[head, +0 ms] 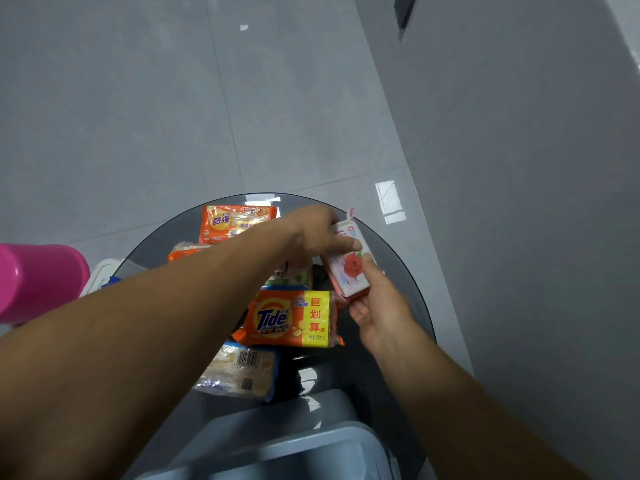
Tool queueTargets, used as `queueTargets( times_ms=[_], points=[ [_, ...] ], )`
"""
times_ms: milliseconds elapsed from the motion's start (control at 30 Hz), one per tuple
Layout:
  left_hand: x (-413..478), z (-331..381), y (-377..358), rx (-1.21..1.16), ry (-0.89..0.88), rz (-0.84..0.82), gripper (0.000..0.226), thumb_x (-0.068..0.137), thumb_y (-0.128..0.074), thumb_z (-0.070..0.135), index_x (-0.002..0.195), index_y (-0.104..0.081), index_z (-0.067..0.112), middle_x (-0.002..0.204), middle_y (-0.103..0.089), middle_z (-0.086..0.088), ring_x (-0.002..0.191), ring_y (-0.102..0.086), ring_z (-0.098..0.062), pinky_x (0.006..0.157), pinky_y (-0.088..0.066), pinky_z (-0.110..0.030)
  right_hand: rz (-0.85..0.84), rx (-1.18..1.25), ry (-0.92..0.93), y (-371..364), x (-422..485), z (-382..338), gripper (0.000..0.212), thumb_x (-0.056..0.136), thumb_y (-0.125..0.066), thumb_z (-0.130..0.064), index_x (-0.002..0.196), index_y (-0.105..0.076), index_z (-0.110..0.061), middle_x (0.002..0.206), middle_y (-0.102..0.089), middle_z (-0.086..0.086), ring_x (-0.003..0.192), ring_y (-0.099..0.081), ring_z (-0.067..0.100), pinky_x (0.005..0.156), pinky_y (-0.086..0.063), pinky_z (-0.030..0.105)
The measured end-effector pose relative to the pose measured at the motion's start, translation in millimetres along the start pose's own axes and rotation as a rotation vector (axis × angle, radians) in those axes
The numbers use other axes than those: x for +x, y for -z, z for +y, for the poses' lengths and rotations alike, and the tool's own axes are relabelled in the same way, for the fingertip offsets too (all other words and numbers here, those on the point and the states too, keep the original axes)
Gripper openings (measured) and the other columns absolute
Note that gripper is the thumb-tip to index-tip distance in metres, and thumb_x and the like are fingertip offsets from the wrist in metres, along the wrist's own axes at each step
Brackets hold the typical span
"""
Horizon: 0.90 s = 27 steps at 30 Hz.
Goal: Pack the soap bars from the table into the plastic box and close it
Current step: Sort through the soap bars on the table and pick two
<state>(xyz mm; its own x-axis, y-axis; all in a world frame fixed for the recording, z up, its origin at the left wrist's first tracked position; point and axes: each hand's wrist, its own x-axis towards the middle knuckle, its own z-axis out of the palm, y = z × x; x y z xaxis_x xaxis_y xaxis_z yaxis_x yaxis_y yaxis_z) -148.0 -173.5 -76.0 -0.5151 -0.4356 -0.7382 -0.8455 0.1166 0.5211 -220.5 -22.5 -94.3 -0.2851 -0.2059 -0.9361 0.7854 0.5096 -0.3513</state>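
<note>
Head view looks down on a round dark glass counter [156,251], and I read the layout as a packing station. A grey plastic box [304,441] sits open at the near edge, closest to the person, so each bar has only a short trip into it. A bright pink plastic container [38,282] stands off to the left, clear of the work. The soap is still spread across the counter: an orange and yellow Tide pack [294,318] lies flat in the middle, a pale bar in clear wrap with a barcode [239,370] lies just nearer the box, and an orange wrapped pack [235,221] lies at the far side. A small white and pink soap carton with a red rose [349,268] is raised off the glass and tilted, over the far right part. The left hand [318,233] is clamped on its upper end, thumb across the top. The right hand [377,306] cups its lower end with the fingers curled under it, likely to steady a slippery carton. I cannot see any soap inside the box, so I judge the packing barely begun.
</note>
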Motion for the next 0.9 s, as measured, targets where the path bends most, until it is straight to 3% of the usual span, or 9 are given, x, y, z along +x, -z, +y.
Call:
queueTargets(
  times_ms=[200,300,467,533,600,700,800,900],
  points=[
    [-8,7,12,-0.259,-0.061,0.079,0.055,0.073,-0.085,0.048,0.111,-0.062,0.015,0.101,-0.074,0.001,0.088,-0.072,-0.013,0.080,-0.060,-0.031,-0.056,0.045,0.098,-1,-9,-9,0.052,0.076,-0.077,-0.042,0.118,-0.065,-0.014,0.110,-0.076,0.011,0.100,-0.074,0.027,0.091,-0.059,0.048],
    [-21,8,15,-0.436,-0.074,0.115,0.057,0.073,-0.087,0.042,0.110,-0.056,0.012,0.103,-0.074,-0.003,0.087,-0.076,-0.016,0.076,-0.064,-0.032,-0.090,0.014,0.207,1,-23,-23,0.049,0.079,-0.074,-0.041,0.121,-0.063,-0.017,0.113,-0.074,0.007,0.103,-0.072,0.024,0.090,-0.059,0.043],
    [-70,3,9,-0.598,-0.036,0.251,0.053,0.076,-0.085,0.046,0.104,-0.053,0.015,0.101,-0.072,-0.007,0.081,-0.071,-0.014,0.060,-0.053,-0.024,-0.192,-0.128,0.391,4,-49,-40,0.066,0.066,-0.074,-0.044,0.126,-0.059,-0.020,0.111,-0.075,0.004,0.098,-0.076,0.019,0.080,-0.061,0.033],
    [-95,-4,2,-0.713,0.006,0.299,0.057,0.075,-0.085,0.048,0.109,-0.055,0.014,0.107,-0.073,-0.010,0.083,-0.073,-0.018,0.066,-0.059,-0.028,-0.260,-0.190,0.447,3,-58,-42,0.063,0.071,-0.074,-0.041,0.127,-0.059,-0.018,0.110,-0.076,0.006,0.096,-0.076,0.018,0.072,-0.060,0.028],
    [-120,-11,-6,-0.836,0.039,0.332,0.062,0.076,-0.085,0.047,0.117,-0.056,0.012,0.111,-0.073,-0.010,0.092,-0.075,-0.016,0.081,-0.062,-0.033,-0.322,-0.274,0.480,2,-68,-39,0.058,0.076,-0.072,-0.041,0.128,-0.058,-0.020,0.112,-0.076,0.006,0.098,-0.076,0.019,0.074,-0.060,0.031],
    [-152,-23,-19,-0.943,0.077,0.378,0.060,0.077,-0.084,0.042,0.120,-0.056,0.011,0.108,-0.074,-0.005,0.078,-0.072,0.003,0.068,-0.057,-0.015,-0.408,-0.361,0.495,-5,-83,-29,0.057,0.079,-0.070,-0.041,0.130,-0.058,-0.020,0.116,-0.074,0.007,0.101,-0.075,0.021,0.077,-0.060,0.035],
    [-176,-44,-31,-1.092,0.127,0.453,0.064,0.075,-0.087,0.040,0.122,-0.058,0.008,0.112,-0.075,-0.012,0.093,-0.076,-0.013,0.082,-0.061,-0.030,-0.488,-0.410,0.451,-20,-99,-11,0.057,0.076,-0.070,-0.038,0.127,-0.058,-0.016,0.112,-0.075,0.008,0.093,-0.076,0.019,0.068,-0.061,0.031],
    [-202,-64,-35,-1.130,0.190,0.522,0.059,0.076,-0.084,0.042,0.119,-0.060,0.011,0.106,-0.077,-0.004,0.092,-0.076,-0.013,0.081,-0.061,-0.029,-0.528,-0.486,0.411,-36,-109,8,0.055,0.074,-0.073,-0.038,0.123,-0.061,-0.018,0.111,-0.077,0.008,0.094,-0.076,0.022,0.075,-0.062,0.038]
  ],
)
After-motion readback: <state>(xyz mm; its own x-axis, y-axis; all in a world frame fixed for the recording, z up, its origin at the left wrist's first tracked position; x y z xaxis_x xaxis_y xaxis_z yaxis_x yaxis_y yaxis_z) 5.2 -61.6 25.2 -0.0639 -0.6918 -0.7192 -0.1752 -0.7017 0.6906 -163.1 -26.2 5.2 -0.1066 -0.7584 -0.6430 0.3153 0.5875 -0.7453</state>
